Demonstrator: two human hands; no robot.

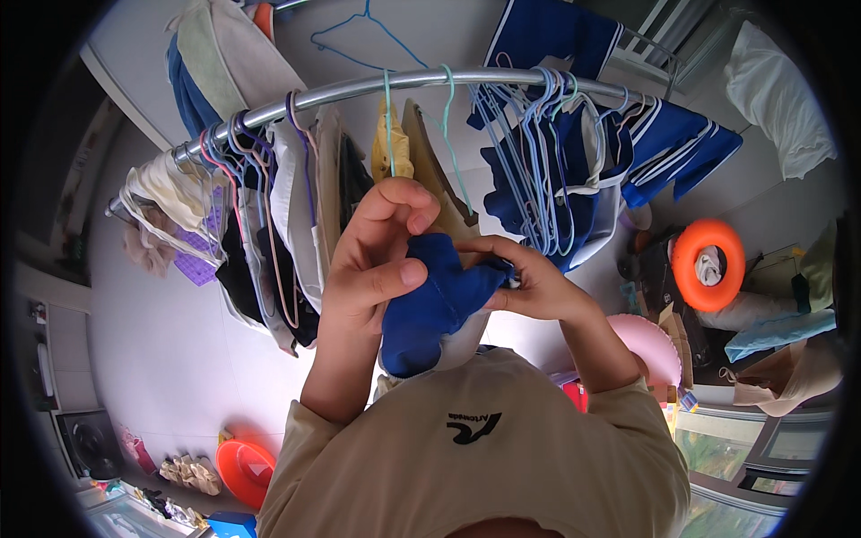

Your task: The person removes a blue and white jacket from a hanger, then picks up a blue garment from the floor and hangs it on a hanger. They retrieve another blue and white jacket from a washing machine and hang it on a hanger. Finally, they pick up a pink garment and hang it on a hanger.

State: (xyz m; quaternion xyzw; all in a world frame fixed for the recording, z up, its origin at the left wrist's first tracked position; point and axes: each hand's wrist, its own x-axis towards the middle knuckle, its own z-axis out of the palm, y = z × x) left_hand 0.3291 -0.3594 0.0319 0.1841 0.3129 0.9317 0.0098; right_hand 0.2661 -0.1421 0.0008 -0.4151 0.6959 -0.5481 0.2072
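My left hand (366, 259) is raised in front of my chest, thumb lying on the edge of a bunched dark-blue piece of cloth clothing (430, 302). Its index finger curls above the cloth, and the other fingers are partly hidden. On the other side, my right hand (531, 282) pinches the garment's right end between thumb and fingers. A pale lining or edge shows at the garment's lower end. Just beyond my hands, a mint-green hanger (449, 128) and a yellow cloth (390, 144) hang from a curved metal rail (417, 79).
Clothes on hangers (289, 222) crowd the rail's left; several light-blue hangers (538, 168) and navy garments (686, 148) hang right. An orange swim ring (708, 302) sits among piled items. An orange basin (245, 471) stands on the floor at lower left.
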